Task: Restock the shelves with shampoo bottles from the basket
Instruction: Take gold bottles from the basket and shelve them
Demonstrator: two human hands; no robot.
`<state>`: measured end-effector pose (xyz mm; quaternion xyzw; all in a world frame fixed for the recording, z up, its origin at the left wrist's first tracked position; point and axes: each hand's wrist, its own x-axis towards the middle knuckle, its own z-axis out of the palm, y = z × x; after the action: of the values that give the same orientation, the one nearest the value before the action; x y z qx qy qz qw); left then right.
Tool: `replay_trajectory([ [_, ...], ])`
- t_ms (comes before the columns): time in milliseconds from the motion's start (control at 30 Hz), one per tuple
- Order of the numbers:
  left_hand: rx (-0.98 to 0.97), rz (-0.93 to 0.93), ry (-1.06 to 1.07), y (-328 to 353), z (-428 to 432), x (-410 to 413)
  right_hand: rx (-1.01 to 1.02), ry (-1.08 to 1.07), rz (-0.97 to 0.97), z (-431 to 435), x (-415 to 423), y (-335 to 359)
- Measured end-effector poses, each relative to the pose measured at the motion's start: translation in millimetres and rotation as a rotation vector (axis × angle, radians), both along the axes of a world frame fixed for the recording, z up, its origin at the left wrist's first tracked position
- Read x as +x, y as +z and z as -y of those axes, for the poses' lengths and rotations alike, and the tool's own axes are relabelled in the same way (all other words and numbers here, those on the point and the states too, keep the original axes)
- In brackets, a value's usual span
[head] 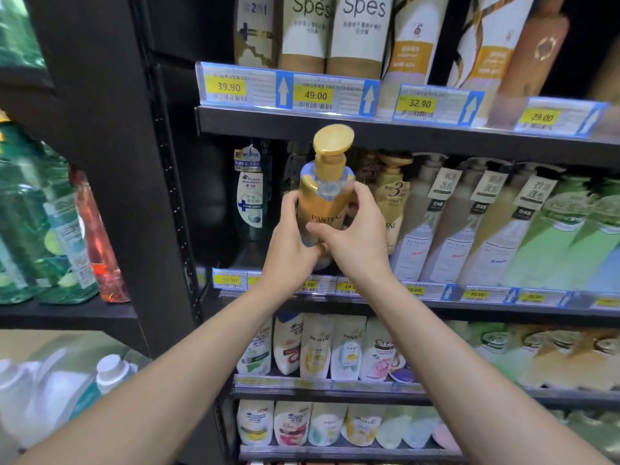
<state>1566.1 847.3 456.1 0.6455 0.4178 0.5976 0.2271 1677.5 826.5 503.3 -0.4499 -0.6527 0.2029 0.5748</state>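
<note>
I hold a gold Pantene pump bottle [324, 196] upright in front of the middle shelf [419, 302]. My left hand [290, 236] wraps its left side and my right hand [355, 236] grips its right side and front. The bottle's gold pump cap reaches up to the edge of the shelf above [402, 132]. Behind it on the middle shelf stand more gold Pantene bottles [391, 196]. A dark green Head & Shoulders bottle [250, 199] stands to the left, with a gap between them. No basket is in view.
White and green pump bottles [503, 229] fill the middle shelf's right part. Spes tubes [335, 31] stand on the top shelf. Refill pouches [318, 347] line the lower shelves. A black upright [144, 196] separates a left bay of green bottles [37, 223].
</note>
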Motion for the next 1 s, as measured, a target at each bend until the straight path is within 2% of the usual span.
replay_trajectory([
  [233, -0.057, -0.058, -0.06, -24, -8, 2, -0.014, -0.032, 0.065, -6, 9, -24],
  [400, -0.113, -0.079, -0.004, -25, -19, 2, -0.034, -0.092, 0.136, -19, 8, -29],
  [600, -0.236, -0.121, -0.013, -21, -27, 2, 0.041, -0.213, 0.205, -14, -4, -44],
  [700, -0.297, -0.197, 0.072, -22, -27, 3, 0.088, -0.218, 0.257, -7, -1, -52],
  [867, -0.271, -0.254, 0.186, -26, -25, 11, 0.186, -0.147, 0.248, 11, 8, -58],
  [1000, -0.237, -0.373, 0.267, -29, -15, 12, 0.126, -0.109, 0.239, 44, 35, -77],
])
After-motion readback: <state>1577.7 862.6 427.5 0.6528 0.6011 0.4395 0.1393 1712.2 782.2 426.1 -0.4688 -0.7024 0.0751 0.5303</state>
